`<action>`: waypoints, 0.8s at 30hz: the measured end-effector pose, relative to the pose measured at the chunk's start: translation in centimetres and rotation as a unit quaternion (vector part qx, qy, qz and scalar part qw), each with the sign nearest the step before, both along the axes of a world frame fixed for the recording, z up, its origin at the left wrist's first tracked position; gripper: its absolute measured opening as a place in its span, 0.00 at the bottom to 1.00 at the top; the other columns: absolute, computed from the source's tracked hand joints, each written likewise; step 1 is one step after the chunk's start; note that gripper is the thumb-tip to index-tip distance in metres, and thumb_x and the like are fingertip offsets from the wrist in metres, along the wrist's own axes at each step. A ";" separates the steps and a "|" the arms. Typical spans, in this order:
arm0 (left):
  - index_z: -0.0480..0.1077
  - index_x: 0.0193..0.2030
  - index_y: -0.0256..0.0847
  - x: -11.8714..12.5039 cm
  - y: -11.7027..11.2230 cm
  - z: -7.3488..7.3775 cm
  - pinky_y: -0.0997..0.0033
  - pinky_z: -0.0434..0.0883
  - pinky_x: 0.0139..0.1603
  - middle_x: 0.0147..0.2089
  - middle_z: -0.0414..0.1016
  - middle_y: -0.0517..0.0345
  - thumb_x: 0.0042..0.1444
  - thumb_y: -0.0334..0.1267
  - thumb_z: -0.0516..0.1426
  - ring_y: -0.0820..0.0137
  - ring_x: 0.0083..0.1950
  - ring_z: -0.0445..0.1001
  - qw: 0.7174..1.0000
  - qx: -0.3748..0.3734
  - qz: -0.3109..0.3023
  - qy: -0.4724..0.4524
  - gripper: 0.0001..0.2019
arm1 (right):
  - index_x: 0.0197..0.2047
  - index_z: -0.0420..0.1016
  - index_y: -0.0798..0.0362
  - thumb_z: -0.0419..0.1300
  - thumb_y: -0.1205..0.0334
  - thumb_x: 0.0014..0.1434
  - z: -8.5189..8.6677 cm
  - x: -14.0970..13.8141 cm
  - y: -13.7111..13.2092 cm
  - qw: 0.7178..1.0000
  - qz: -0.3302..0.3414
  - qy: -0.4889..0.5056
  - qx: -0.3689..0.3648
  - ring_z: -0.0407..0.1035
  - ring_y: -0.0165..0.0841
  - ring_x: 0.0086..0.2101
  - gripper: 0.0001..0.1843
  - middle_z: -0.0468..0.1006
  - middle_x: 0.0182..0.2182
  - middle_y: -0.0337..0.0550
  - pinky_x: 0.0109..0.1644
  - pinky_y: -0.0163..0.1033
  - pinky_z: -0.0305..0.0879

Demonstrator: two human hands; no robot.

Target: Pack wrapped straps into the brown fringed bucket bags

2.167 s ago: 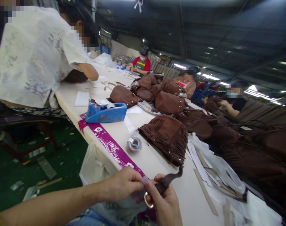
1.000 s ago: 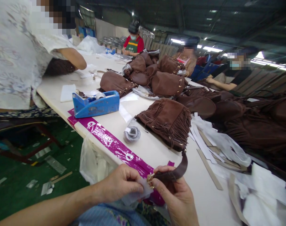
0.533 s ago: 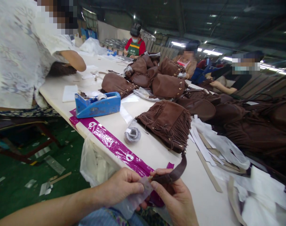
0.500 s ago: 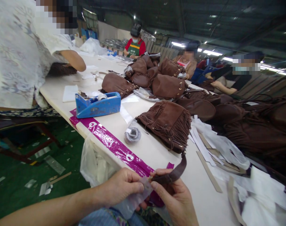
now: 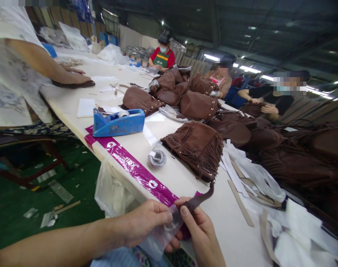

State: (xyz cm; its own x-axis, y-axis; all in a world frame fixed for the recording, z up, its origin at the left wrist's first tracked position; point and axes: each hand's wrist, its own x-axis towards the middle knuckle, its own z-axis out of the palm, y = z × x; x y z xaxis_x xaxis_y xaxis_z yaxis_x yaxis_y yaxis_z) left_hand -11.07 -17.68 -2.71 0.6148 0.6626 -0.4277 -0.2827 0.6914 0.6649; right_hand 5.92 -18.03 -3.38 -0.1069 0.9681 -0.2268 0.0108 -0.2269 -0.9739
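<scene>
A brown suede fringed bag [image 5: 198,148] lies on the white table [image 5: 169,178]. Its brown strap [image 5: 200,198] runs down to my hands at the table's near edge. My right hand [image 5: 198,231] pinches the strap's end between thumb and fingers. My left hand [image 5: 146,224] is closed on a small clear plastic wrap [image 5: 162,239] that covers the strap's end; a metal ring shows faintly through the plastic.
A blue tape dispenser [image 5: 118,123], a grey cord coil [image 5: 157,158] and a purple tape strip [image 5: 135,172] lie to the left. More brown bags [image 5: 196,105] and white paper strips [image 5: 241,174] fill the table. A person's arm [image 5: 43,66] rests at far left; other people sit behind.
The clear plastic now covers the ring and strap end, which were bare a second ago. The person at far left has straightened and laid a hand flat on the table.
</scene>
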 end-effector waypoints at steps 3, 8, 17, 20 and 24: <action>0.76 0.34 0.30 0.4 -0.1 0.1 0.72 0.71 0.32 0.32 0.76 0.50 0.42 0.57 0.64 0.70 0.29 0.74 1.000 -0.003 -0.001 -0.012 0.26 | 0.40 0.76 0.54 0.66 0.43 0.52 0.1 -0.1 0.1 0.999 0.015 0.024 -0.032 0.57 0.26 0.20 0.23 0.69 0.21 0.34 0.23 0.31 0.54; 0.75 0.33 0.30 0.7 -0.5 0.3 0.69 0.71 0.34 0.31 0.76 0.48 0.44 0.57 0.64 0.68 0.30 0.74 1.000 0.004 -0.020 -0.020 0.26 | 0.41 0.79 0.57 0.59 0.31 0.51 0.8 0.3 -0.4 0.985 0.015 0.135 -0.109 0.69 0.34 0.27 0.35 0.77 0.25 0.44 0.33 0.37 0.64; 0.74 0.38 0.28 2.5 -1.3 -0.3 0.69 0.72 0.34 0.36 0.76 0.43 0.47 0.55 0.65 0.68 0.31 0.75 0.999 -0.019 -0.028 -0.041 0.26 | 0.42 0.80 0.59 0.67 0.44 0.50 1.8 1.0 -2.3 0.975 -0.021 0.183 -0.126 0.56 0.25 0.19 0.26 0.69 0.19 0.35 0.22 0.30 0.53; 0.74 0.40 0.29 3.3 -1.6 -0.9 0.69 0.72 0.35 0.37 0.77 0.43 0.48 0.53 0.65 0.69 0.32 0.75 0.999 -0.004 -0.004 -0.047 0.25 | 0.37 0.80 0.60 0.69 0.47 0.48 1.9 1.1 -2.3 0.972 -0.053 0.196 -0.120 0.52 0.22 0.18 0.23 0.66 0.18 0.33 0.20 0.29 0.48; 0.74 0.41 0.30 3.6 -1.8 -0.9 0.71 0.71 0.36 0.36 0.77 0.44 0.47 0.54 0.65 0.69 0.33 0.75 0.998 0.026 -0.002 -0.052 0.26 | 0.31 0.78 0.61 0.71 0.51 0.45 2.2 1.4 -2.2 0.970 -0.073 0.199 -0.117 0.56 0.22 0.19 0.20 0.67 0.18 0.35 0.21 0.28 0.49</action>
